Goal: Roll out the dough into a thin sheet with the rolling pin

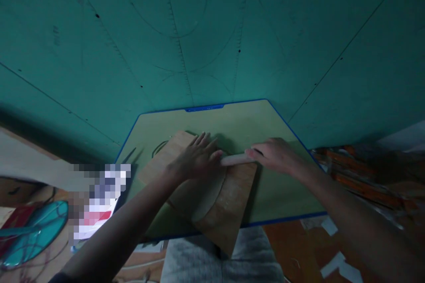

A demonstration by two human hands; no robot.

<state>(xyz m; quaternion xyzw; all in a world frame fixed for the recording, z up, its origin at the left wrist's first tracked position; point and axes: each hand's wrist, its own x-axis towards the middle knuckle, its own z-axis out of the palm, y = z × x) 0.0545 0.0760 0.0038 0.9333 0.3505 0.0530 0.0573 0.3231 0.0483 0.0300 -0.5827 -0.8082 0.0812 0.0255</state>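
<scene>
My right hand (pixel 270 154) is wrapped round one end of a pale rolling pin (pixel 236 159), which points left across the far edge of a wooden board (pixel 229 212). Palm down and fingers stretched out, my left hand (pixel 199 157) lies over the board by the pin's other end. Whether the pin runs on under that palm is hidden. Beneath my left hand and forearm, a thin, rounded pale sheet (pixel 209 194), which looks like rolled dough, covers much of the board. The board sits askew, one corner jutting past the table's near edge.
The yellowish tabletop (pixel 279 199) has a blue rim and meets a green wall (pixel 212 35). A dark pointed object (pixel 129 155) and a blurred-out bright object (pixel 102 199) are at the left. Lower left stands a teal round object (pixel 40 234); paper scraps (pixel 341 267) lie lower right.
</scene>
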